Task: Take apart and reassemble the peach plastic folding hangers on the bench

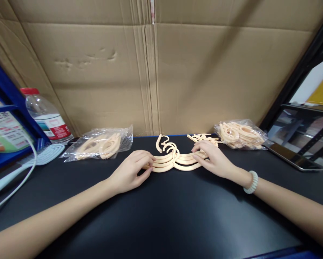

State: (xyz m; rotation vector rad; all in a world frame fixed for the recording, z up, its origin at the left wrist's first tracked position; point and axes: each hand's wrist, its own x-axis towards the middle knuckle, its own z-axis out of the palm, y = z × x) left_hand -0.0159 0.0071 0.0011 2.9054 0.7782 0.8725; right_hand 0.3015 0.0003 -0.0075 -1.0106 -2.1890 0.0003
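Note:
Several cream plastic clothes hangers (187, 167) lie overlapped on the black table, their hooks bunched together at the centre and pointing away from me. My left hand (131, 171) is closed on their left ends, thumb in front and fingers on top. Round the right ends, my right hand (214, 158) is closed too, and its fingers hide the tips. Just behind the hooks lies a loose hanger piece (158, 143). A small heap of thin cream pieces (200, 137) rests beyond my right hand.
Clear bags of cream parts lie at back left (96, 144) and back right (241, 133). On the left are a red-capped bottle (49, 117), a pale blue hairbrush (49, 154) and a white cable (21, 192). A tablet (293, 155) is at right. Cardboard (96, 72) walls the back.

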